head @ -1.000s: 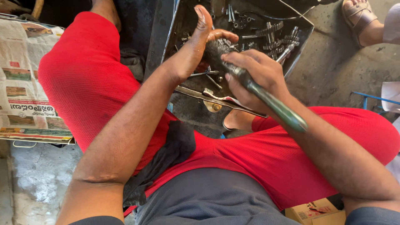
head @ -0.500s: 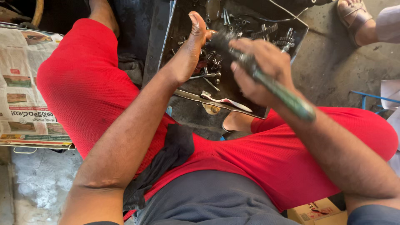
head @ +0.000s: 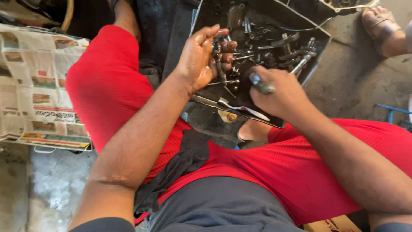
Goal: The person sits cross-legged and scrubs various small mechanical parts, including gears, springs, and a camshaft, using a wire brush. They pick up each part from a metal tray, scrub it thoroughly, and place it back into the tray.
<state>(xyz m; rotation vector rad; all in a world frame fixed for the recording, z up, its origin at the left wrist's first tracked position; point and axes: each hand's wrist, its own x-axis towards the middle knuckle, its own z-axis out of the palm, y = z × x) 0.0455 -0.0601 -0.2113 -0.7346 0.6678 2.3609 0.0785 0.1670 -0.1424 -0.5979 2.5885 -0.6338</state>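
While the right hand (head: 279, 92) grips a green-handled tool (head: 262, 86), the left hand (head: 201, 56), fingers half curled, picks among parts at twelve o'clock in the tray (head: 257, 118), sorting seemingly unfinished.

Bright, even daylight, soft and without hard shadows. Strongly lit on the red shorts (head: 111, 99) and the newspaper (head: 30, 86), nearly washed out there. Dim in the dark tray (head: 317, 47), with small metal parts hard to tell apart. Slight motion blur on the right hand (head: 279, 94). Wide-angle stretching toward the edges, forearms swollen near the bottom.
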